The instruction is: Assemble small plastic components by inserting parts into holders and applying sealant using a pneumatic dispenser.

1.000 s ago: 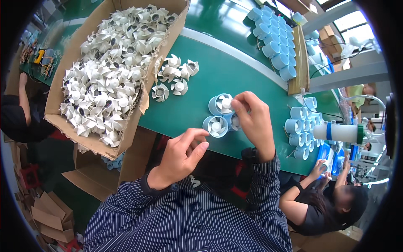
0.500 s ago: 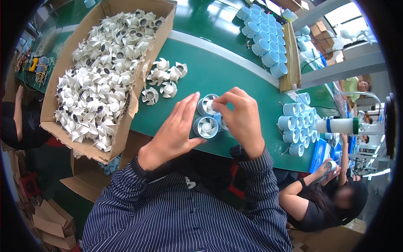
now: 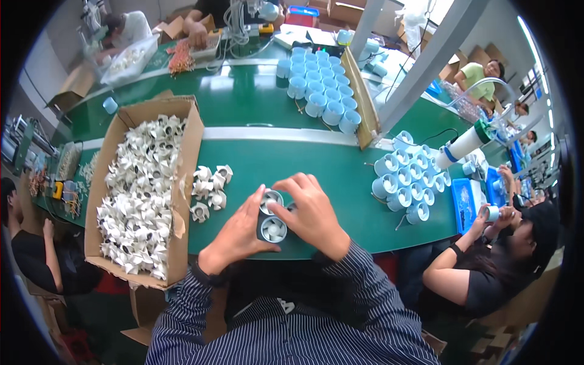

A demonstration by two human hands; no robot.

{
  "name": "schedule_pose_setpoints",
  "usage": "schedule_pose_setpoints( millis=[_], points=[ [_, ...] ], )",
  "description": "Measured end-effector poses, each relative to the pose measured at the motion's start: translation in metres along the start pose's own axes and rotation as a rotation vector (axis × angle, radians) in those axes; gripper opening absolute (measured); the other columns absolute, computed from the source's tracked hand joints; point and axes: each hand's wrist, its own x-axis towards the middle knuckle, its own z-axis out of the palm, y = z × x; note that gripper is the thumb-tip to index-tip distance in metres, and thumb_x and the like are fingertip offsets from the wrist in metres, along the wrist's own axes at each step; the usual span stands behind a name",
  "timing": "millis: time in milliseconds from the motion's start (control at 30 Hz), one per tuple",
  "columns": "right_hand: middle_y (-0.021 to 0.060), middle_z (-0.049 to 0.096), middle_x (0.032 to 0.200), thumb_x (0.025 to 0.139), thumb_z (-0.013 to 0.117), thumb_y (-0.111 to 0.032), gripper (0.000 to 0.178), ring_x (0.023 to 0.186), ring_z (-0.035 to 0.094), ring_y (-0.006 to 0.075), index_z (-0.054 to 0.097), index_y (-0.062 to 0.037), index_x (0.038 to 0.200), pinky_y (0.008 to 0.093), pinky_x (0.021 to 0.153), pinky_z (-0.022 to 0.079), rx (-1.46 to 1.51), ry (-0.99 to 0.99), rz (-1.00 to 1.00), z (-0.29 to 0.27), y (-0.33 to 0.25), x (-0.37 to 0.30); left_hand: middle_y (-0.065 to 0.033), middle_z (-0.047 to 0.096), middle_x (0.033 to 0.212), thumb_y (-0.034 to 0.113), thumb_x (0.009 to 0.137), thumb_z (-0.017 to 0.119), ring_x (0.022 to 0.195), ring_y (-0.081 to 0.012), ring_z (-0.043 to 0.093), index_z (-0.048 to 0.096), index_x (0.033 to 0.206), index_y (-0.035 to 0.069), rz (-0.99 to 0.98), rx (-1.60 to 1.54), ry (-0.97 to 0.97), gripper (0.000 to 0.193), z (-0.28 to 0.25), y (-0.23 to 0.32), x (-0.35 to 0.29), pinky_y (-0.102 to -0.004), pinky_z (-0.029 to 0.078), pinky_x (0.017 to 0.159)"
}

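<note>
Two light-blue round housings stand together at the near middle of the green table: a near housing and a far housing. Each has a white fan wheel inside. A third blue rim shows partly under my right fingers. My left hand curves round the left side of the pair, fingers along the far one and thumb below the near one. Over the far housing, my right hand has thumb and forefinger apart, the thumb tip at its rim. Several loose white fan wheels lie left of my hands.
A cardboard box full of white fan wheels stands at left. Blue housings with wheels inside are grouped at right; more housings stand beyond the pale rail. A co-worker at right holds a blue housing.
The view has tilted up, showing more of the far tables. My right thumb and forefinger have parted from their pinch on the far wheel's hub; my left hand has closed nearer round the housings.
</note>
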Motion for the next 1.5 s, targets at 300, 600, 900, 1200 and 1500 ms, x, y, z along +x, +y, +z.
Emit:
schedule_pose_setpoints(
  millis=[300,600,900,1200,1500],
  points=[
    [0.0222,0.063,0.143,0.091,0.085,-0.021,0.067,0.125,0.062,0.0415,0.057,-0.0008,0.148,0.0481,0.109,0.049,0.066,0.376,0.202,-0.029,0.036,-0.09,-0.0304,0.044,0.163,0.035,0.067,0.103,0.15,-0.0481,0.048,0.02,0.168,-0.006,0.136,-0.013,-0.204,0.137,0.042,0.029,0.07,-0.0482,0.046,0.122],
    [0.0205,0.055,0.151,0.087,0.087,-0.01,0.074,0.119,0.064,0.0348,0.052,0.0012,0.152,0.0434,0.101,0.055,-0.011,0.701,0.535,-0.068,0.06,-0.175,-0.0293,0.045,0.164,0.043,0.064,0.104,0.151,-0.0463,0.047,0.022,0.169,-0.005,0.246,0.066,-0.251,0.141,0.132,0.087,0.168,-0.0502,0.042,0.124],
    [0.0256,0.045,0.161,0.084,0.09,-0.01,0.096,0.107,0.067,0.0293,0.036,0.0054,0.163,0.0379,0.093,0.058,0.077,0.74,0.602,-0.072,0.067,-0.186,-0.0314,0.041,0.167,0.046,0.065,0.102,0.157,-0.0459,0.039,0.022,0.167,-0.009,0.254,0.194,-0.365,0.141,0.122,0.08,0.181,-0.052,0.032,0.13],
    [0.0364,0.031,0.169,0.084,0.093,-0.017,0.11,0.133,0.059,0.0456,0.025,0.0074,0.168,0.0462,0.111,0.052,-0.191,0.748,0.73,-0.08,0.086,-0.173,-0.0338,0.037,0.169,0.039,0.091,0.084,0.161,-0.046,0.031,0.025,0.165,-0.013,0.447,0.337,-0.401,0.108,0.172,0.109,0.194,-0.054,0.026,0.132],
    [0.0382,0.04,0.165,0.084,0.092,-0.015,0.109,0.152,0.045,0.0499,0.025,0.0082,0.167,0.0496,0.122,0.044,-0.307,0.829,0.791,-0.113,0.128,-0.188,-0.0406,0.037,0.165,0.044,0.099,0.073,0.161,-0.0495,0.031,0.032,0.157,-0.023,0.403,0.385,-0.243,0.098,0.235,0.14,0.205,-0.0658,0.023,0.13]
  ],
)
